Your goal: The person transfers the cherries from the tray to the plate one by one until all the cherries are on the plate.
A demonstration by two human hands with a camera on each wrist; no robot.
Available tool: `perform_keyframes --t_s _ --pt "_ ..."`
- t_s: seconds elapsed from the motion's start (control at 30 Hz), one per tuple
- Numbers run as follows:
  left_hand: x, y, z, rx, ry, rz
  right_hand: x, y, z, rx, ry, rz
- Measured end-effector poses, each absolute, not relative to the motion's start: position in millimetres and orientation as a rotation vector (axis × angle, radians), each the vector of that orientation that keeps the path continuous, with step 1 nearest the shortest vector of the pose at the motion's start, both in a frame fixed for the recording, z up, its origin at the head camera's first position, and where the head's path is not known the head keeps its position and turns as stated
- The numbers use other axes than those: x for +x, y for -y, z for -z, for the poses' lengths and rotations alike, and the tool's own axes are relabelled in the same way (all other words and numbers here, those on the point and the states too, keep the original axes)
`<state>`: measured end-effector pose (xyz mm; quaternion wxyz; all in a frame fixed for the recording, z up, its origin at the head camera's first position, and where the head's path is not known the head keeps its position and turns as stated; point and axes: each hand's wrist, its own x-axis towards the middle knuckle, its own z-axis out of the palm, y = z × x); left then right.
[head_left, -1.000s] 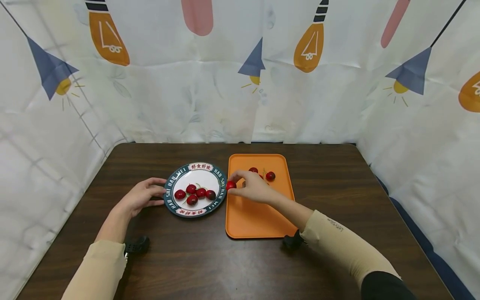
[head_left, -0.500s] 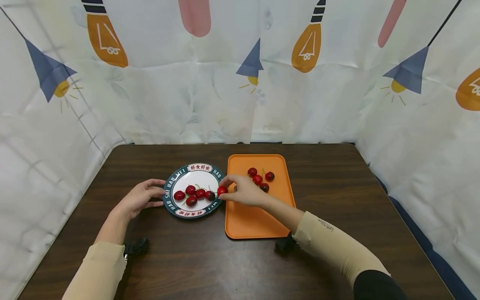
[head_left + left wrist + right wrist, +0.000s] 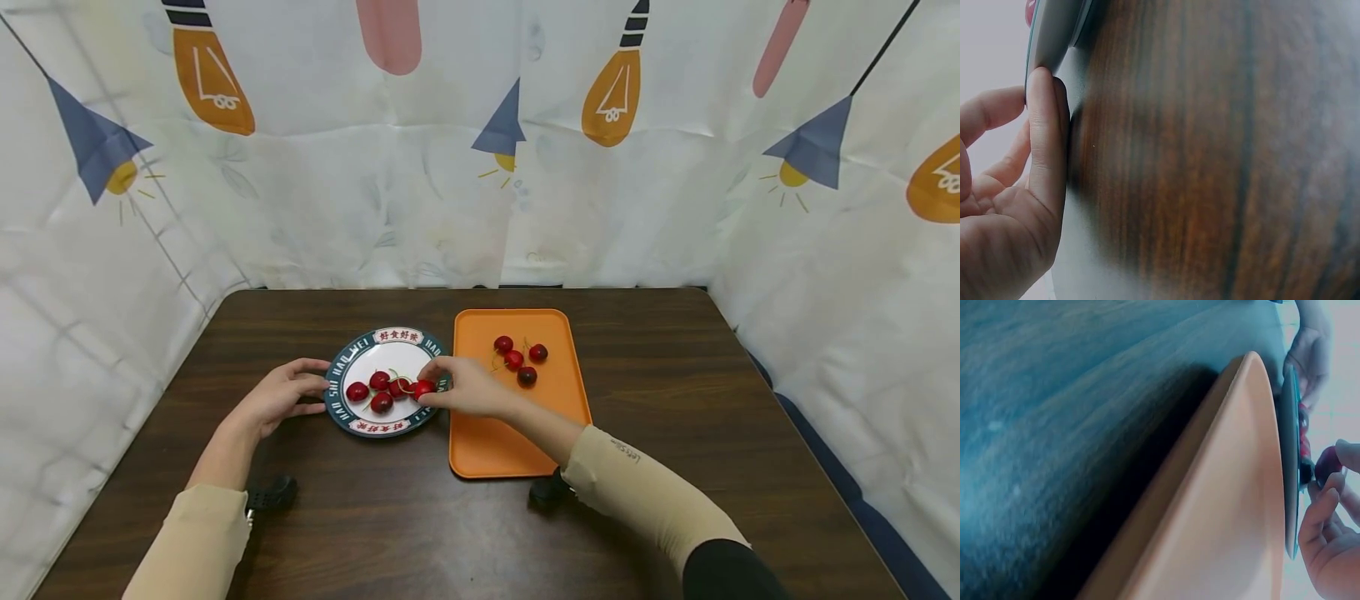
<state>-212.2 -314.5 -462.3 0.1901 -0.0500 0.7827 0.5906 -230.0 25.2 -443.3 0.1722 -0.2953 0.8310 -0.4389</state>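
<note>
My right hand (image 3: 467, 387) pinches a red cherry (image 3: 424, 388) between thumb and fingertips, over the right part of the round plate (image 3: 347, 418). The plate is white inside with a dark green lettered rim. Several dark red cherries (image 3: 382, 403) sit on it, close beside the held one. In the right wrist view the held cherry (image 3: 1327, 464) overlaps the plate's cherries. My left hand (image 3: 287, 390) touches the plate's left rim with extended, spread fingertips. In the left wrist view, the fingertips of that hand (image 3: 1016, 206) meet the plate's edge (image 3: 1054, 37).
An orange rectangular tray (image 3: 510, 446) lies right of the plate, partly under my right forearm. Several cherries (image 3: 513, 360) with stems are in its upper part. The dark wooden table (image 3: 375, 525) meets a patterned white curtain (image 3: 420, 208) at the back.
My right hand has carried the cherry leftward from the tray's left edge to over the plate, uncovering the tray's cherries. The left hand has stayed at the plate's rim.
</note>
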Motion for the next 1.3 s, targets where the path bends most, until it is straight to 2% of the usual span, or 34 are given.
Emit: perform_keyframes --t_s 0.97,1.3 --pt "-213.8 315.3 466.9 -0.170 -2.203 -1.665 -229.4 2.3 446.9 -0.779 -2.507 1.068" --pt "-212.3 316.2 466.3 -0.159 -2.198 -1.667 -227.1 -20.3 439.1 -0.780 -2.422 1.210"
